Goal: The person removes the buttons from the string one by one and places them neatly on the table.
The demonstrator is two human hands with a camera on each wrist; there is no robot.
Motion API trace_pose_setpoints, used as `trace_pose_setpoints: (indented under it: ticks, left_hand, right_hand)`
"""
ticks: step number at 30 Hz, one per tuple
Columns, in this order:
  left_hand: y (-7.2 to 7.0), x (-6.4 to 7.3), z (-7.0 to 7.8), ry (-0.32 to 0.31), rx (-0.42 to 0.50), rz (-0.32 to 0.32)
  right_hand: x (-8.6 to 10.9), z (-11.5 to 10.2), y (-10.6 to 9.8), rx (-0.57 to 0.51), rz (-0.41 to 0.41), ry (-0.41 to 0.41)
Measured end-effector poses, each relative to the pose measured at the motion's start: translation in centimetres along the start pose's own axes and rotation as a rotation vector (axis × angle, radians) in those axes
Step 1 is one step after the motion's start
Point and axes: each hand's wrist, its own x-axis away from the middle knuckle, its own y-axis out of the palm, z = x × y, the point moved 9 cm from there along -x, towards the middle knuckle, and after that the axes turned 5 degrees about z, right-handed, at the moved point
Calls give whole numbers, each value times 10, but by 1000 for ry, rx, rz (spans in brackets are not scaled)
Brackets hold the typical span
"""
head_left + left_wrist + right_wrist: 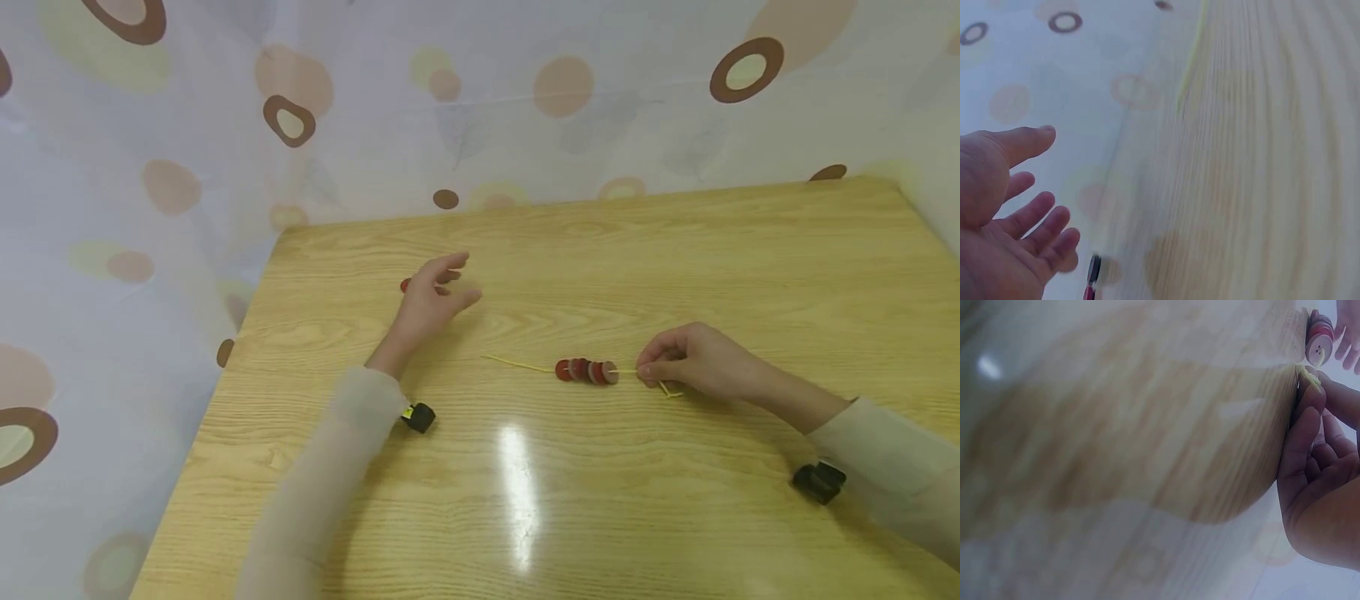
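Several red buttons [587, 371] sit threaded in a row on a thin yellow string [517, 364] on the wooden table [675, 275]. My right hand [693, 360] pinches the string just right of the row; the right wrist view shows the buttons [1319, 337] close to my fingertips [1310, 394]. My left hand [438, 287] hovers with spread fingers over a loose red button [406, 285] at the table's left. In the left wrist view the open palm [1004, 212] is above that button [1092, 275], which stands on edge.
A patterned curtain [225, 125] hangs behind and left of the table. The table's left edge [240, 333] lies close to the loose button. Black wrist cameras [418, 417] ride on both sleeves.
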Motion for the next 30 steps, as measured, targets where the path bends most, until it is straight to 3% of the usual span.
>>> trace_pose_setpoints:
  ticks: [4, 11, 14, 21, 30]
  left_hand:
    - [26, 15, 7, 10, 26, -96]
    - [82, 51, 22, 74, -86, -357]
    - [97, 60, 29, 115, -128, -425]
    - [116, 62, 35, 166, -260, -494]
    - [124, 61, 39, 177, -271, -525]
  right_hand:
    - [2, -1, 1, -7, -1, 1]
    - [4, -4, 3, -22, -8, 3]
    - [4, -5, 3, -20, -5, 2]
    - [4, -7, 2, -13, -4, -6]
    - [3, -6, 2, -21, -8, -10]
